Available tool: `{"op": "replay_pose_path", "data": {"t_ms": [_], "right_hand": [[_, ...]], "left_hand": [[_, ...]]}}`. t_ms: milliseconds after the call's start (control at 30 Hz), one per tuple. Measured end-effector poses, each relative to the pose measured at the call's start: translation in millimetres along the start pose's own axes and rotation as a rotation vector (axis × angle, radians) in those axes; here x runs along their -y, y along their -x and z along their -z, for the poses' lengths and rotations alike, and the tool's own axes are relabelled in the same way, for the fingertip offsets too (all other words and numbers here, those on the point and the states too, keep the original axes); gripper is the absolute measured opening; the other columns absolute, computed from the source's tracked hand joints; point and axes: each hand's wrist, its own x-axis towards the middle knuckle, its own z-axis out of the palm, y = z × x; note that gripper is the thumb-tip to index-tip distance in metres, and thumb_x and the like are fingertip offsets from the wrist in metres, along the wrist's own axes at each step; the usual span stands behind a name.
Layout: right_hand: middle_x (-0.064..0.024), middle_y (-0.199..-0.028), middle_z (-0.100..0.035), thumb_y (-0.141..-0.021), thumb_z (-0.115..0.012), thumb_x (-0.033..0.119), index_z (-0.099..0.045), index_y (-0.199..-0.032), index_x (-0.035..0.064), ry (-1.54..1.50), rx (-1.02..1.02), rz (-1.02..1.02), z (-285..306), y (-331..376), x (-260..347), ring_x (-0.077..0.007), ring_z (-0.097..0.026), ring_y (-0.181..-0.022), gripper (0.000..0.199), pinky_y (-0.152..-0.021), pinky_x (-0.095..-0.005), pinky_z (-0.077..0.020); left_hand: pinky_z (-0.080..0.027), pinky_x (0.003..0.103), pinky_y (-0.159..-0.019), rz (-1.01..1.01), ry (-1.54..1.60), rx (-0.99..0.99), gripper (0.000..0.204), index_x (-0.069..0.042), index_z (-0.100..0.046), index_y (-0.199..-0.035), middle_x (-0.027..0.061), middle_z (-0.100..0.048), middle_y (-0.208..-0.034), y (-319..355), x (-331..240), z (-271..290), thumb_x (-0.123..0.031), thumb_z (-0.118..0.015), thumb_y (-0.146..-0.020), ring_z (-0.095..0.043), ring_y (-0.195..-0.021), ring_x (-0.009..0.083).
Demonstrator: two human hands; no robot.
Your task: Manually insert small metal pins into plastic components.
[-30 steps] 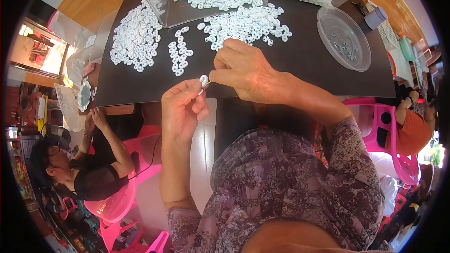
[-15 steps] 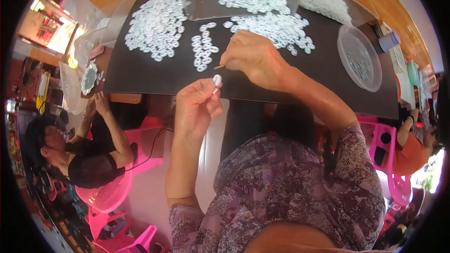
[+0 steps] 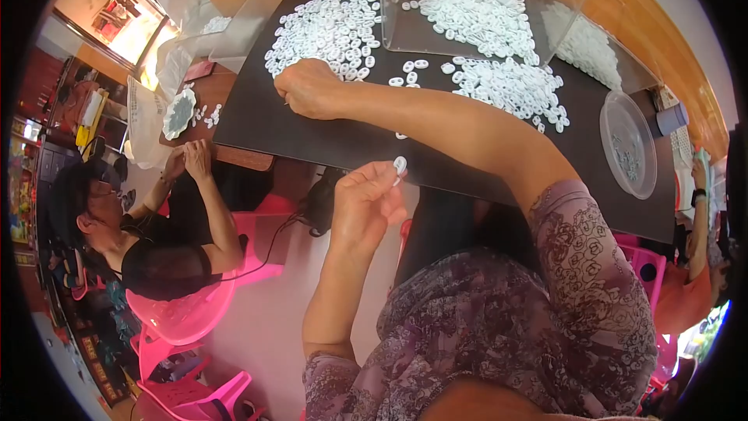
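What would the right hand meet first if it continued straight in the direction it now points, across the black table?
The right hand reaches up-left over the black table. Straight on, it would probably meet the heap of white rings just beyond its knuckles first; depth is unclear, so it could pass the heap's left edge.

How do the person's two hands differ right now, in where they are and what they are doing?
The left hand is raised off the black table, near its front edge, pinching one small white ring in its fingertips. The right hand reaches across further out and rests on the table at the edge of a heap of white rings, curled knuckles up; what it holds is hidden. Both hands are bare.
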Motion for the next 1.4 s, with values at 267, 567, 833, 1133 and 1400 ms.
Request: {"op": "replay_pose_path", "data": {"t_ms": [267, 567, 833, 1133, 1400], "right_hand": [[-0.0145, -0.070, -0.062, -0.070, -0.058, 0.006, -0.065, -0.072, 0.0057, -0.028, -0.095, -0.043, 16, 14, -16, -0.0334, -0.060, -0.070, 0.008, -0.063, -0.0413, -0.0466], [-0.0065, -0.075, -0.066, -0.075, -0.063, 0.004, -0.065, -0.085, -0.0025, -0.700, -0.124, -0.554, 124, 137, 11, -0.0086, -0.059, -0.069, 0.012, -0.062, -0.0222, -0.0462], [-0.0091, -0.089, -0.063, -0.077, -0.063, 0.001, -0.059, -0.096, -0.0042, -1.160, -0.257, -0.725, 129, 206, 40, -0.0132, -0.060, -0.081, 0.021, -0.076, -0.0256, -0.0480], [-0.0075, -0.082, -0.063, -0.075, -0.065, 0.002, -0.059, -0.091, -0.0028, -1.182, -0.561, -0.789, 148, 231, 46, -0.0109, -0.058, -0.072, 0.018, -0.063, -0.0231, -0.0438], [-0.0039, -0.077, -0.061, -0.074, -0.063, 0.005, -0.060, -0.087, -0.0002, -1.099, -0.685, -0.832, 166, 266, 41, -0.0085, -0.052, -0.064, 0.014, -0.057, -0.0211, -0.0392]], "left_hand": [[-0.028, 0.023, -0.040, -0.004, -0.003, 0.003, 0.014, 0.006, -0.058, -0.084, 0.0049, -0.050, -0.060, -9, -10, 5, -0.008, -0.057, -0.085, -0.037, -0.044, 0.0096], [-0.028, 0.023, -0.042, -0.054, -0.027, 0.085, 0.016, 0.005, -0.058, -0.090, 0.0044, -0.050, -0.064, -21, -6, -1, -0.011, -0.055, -0.087, -0.037, -0.048, 0.0093], [-0.031, 0.024, -0.042, -0.129, -0.084, 0.046, 0.010, 0.003, -0.059, -0.091, 0.0053, -0.054, -0.064, -24, 16, -39, -0.005, -0.058, -0.085, -0.044, -0.049, 0.0097], [-0.035, 0.023, -0.040, -0.283, -0.287, -0.020, 0.012, 0.005, -0.061, -0.093, 0.0063, -0.056, -0.066, -24, 45, -83, -0.004, -0.060, -0.084, -0.046, -0.048, 0.0096], [-0.031, 0.021, -0.041, -0.228, -0.294, 0.042, 0.010, 0.004, -0.061, -0.087, 0.0061, -0.056, -0.065, -34, 74, -109, -0.005, -0.062, -0.083, -0.043, -0.046, 0.0082]]}}
